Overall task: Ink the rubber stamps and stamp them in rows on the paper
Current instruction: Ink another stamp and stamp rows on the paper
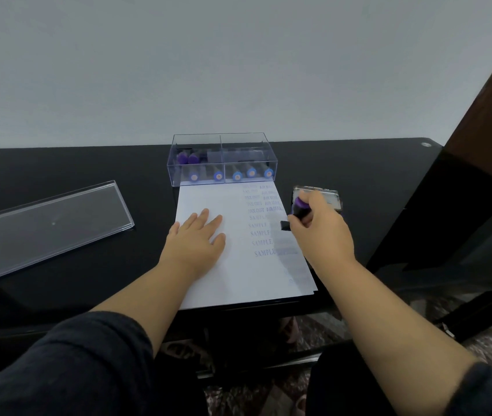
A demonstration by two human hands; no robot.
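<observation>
Gripping a purple-topped stamp (299, 210), right hand (320, 226) hovers at paper's (238, 280) 3 o'clock edge, beside ink pad (333, 197); left hand (196, 238) flat, pinning sheet; right-side rows printed; left half blank.

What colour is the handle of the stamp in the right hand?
Purple, on the stamp in the head view.

Glossy black table (58, 169), clear smooth plastic box (222, 145) and lid (49, 223), matt white paper (238, 274).
</observation>
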